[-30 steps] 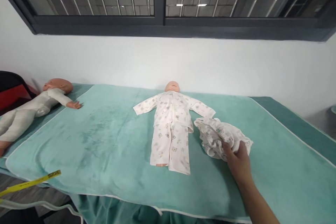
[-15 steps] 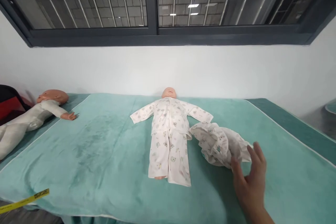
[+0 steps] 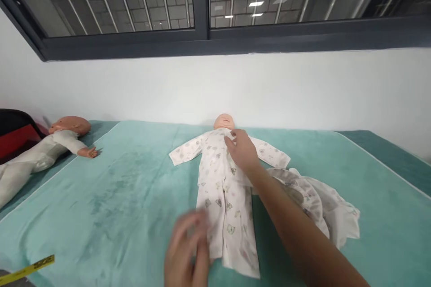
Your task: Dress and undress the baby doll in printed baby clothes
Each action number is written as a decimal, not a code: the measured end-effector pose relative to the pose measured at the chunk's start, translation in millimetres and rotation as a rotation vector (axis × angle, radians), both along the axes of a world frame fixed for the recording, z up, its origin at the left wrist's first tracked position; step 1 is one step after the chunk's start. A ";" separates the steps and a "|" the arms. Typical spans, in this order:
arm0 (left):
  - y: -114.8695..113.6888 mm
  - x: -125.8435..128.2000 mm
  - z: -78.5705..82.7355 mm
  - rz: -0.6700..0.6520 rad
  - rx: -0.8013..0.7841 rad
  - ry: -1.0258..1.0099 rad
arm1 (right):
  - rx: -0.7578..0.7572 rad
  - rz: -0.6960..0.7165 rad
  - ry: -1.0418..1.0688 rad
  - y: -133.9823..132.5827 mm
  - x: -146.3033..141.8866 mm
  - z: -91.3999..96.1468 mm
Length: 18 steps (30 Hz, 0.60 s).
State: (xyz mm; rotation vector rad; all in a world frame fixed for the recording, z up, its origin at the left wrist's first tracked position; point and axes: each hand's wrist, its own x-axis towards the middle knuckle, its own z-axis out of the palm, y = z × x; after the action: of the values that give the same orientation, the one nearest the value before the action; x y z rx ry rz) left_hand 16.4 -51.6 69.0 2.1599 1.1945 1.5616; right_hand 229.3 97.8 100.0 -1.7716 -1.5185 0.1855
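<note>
A baby doll (image 3: 224, 121) lies on its back with its head toward the wall. It is dressed in a white printed baby shirt (image 3: 212, 152), sleeves spread wide, and matching trousers (image 3: 232, 233). My right hand (image 3: 241, 149) is at the shirt's front just below the neck, with thumb and fingertips pinched close together on the cloth. The forearm covers part of the right side. Nearer to me, my left hand (image 3: 188, 249) is above the edge of the trouser legs, motion-blurred, with thumb and fingers apart and nothing visible in them.
A crumpled white printed cloth (image 3: 332, 206) lies on the right, partly behind my forearm. A second doll (image 3: 63, 139) in a whitish body lies at the far left beside a red and black bag (image 3: 16, 134). Teal fabric (image 3: 128, 215) covers the table. Yellow tape (image 3: 27, 271) shows front left.
My right hand has left the crumpled cloth and moved up and left onto the shirt's chest. The cloth now lies more spread to the right. My left hand has come into view.
</note>
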 end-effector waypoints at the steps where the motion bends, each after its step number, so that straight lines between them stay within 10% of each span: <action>1: 33.2 15.9 6.0 0.010 0.006 -0.042 | -0.089 -0.028 -0.049 19.5 2.9 5.0; 5: 174.5 79.5 22.1 -0.054 -0.195 -0.201 | -0.370 -0.072 -0.191 69.0 12.8 8.2; 8: 237.6 108.2 9.8 -0.070 -0.317 -0.083 | -0.365 -0.070 -0.212 82.9 18.8 -5.4; 18: 244.4 111.2 -8.3 -0.180 -0.354 0.023 | 0.127 -0.137 0.332 76.9 30.8 -28.3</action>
State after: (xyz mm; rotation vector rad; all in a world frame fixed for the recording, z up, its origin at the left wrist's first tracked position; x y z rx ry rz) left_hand 127.6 192.7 60.7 1.9933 1.1455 1.1567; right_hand 260.1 174.7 71.8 -1.6427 -1.1444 0.2922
